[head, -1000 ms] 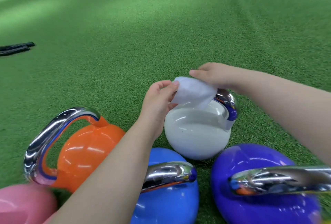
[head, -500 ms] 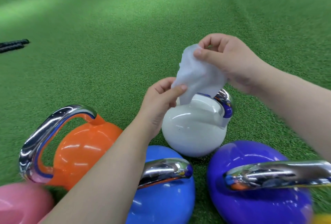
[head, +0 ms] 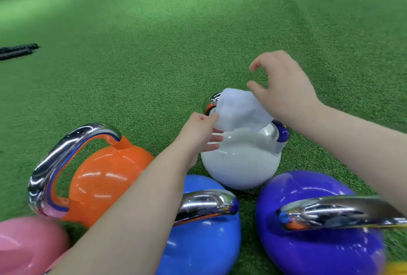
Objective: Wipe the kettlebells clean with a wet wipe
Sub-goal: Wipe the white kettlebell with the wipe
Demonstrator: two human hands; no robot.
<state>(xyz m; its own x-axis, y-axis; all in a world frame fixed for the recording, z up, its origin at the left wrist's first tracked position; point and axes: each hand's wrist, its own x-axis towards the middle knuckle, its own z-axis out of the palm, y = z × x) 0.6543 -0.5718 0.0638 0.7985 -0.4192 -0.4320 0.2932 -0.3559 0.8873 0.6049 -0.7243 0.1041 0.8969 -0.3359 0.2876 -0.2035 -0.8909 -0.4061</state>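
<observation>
The wet wipe is lying draped over the white kettlebell's handle. The left hand is pinching its near edge; the right hand is hovering above, fingers apart. Orange, blue and purple kettlebells are crowding the near side; open turf is stretching beyond.

Both forearms are bare right down to the wrists. The left hand and right hand are bare too.

A wet wipe drapes over the white kettlebell handle; the left hand pinches its nine-o'clock edge (right hand hovers above, fingers loose) on green turf.
</observation>
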